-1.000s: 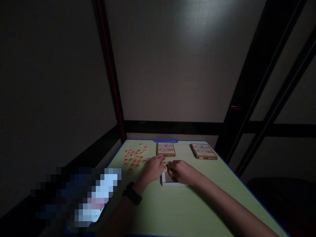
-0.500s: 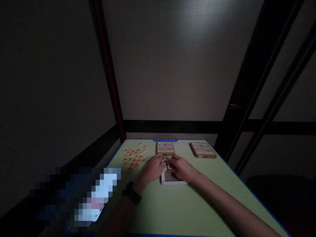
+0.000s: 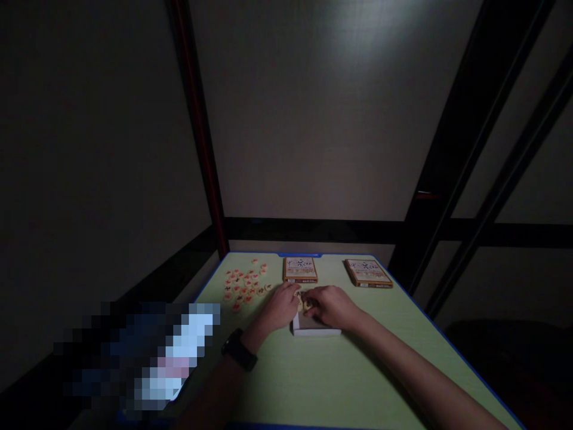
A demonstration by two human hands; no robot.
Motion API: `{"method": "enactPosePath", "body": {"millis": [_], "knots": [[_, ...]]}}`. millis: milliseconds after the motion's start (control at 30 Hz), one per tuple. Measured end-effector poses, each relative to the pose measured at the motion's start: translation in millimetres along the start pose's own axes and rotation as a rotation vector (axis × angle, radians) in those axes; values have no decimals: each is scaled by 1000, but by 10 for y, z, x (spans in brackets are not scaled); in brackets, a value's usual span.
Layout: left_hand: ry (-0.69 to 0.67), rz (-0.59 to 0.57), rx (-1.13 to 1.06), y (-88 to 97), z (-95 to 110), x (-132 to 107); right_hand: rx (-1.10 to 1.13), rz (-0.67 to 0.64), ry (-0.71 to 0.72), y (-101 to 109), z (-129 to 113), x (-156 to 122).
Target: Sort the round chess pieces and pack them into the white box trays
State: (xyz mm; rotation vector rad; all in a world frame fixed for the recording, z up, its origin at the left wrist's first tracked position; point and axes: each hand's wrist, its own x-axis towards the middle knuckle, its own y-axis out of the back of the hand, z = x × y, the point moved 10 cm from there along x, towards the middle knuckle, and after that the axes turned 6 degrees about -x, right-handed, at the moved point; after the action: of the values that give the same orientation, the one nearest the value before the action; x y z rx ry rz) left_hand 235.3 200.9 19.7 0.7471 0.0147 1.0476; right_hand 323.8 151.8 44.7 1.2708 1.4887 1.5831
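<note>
An open box tray [image 3: 317, 332] with a white rim and a dark inside lies on the table in front of me. Several round, pale Chinese chess pieces [image 3: 299, 303] are at its back left, between my hands. My left hand [image 3: 282, 306] is at the tray's left side, fingers curled beside these pieces; what it grips is partly hidden. From the right, my right hand [image 3: 335, 306] reaches over the tray, thumb and fingers closed on a chess piece [image 3: 307, 305]. Its wrist covers the tray's right part.
Loose chess pieces [image 3: 244, 283] with red and dark characters spread over the left of the green table [image 3: 371, 364]. One printed box [image 3: 300, 270] lies behind my hands, another printed box [image 3: 367, 273] at the back right. A blurred-out bright patch [image 3: 183, 346] covers the left edge.
My right fingers have shifted slightly over the pieces in the tray, and the pieces there sit a little differently. My left hand has barely moved.
</note>
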Motion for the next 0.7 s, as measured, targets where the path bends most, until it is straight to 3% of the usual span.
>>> {"method": "enactPosePath", "body": {"millis": [400,567,700], "knots": [[-11,6,10,-4,-21,4,-35,-32,-21,-52,-24,2],[20,-38,145,-35,37,-18,-54,-72,-36,-93,13,0],[13,1,239,70,128,-14,-16,-38,-40,-7,24,-13]]}}
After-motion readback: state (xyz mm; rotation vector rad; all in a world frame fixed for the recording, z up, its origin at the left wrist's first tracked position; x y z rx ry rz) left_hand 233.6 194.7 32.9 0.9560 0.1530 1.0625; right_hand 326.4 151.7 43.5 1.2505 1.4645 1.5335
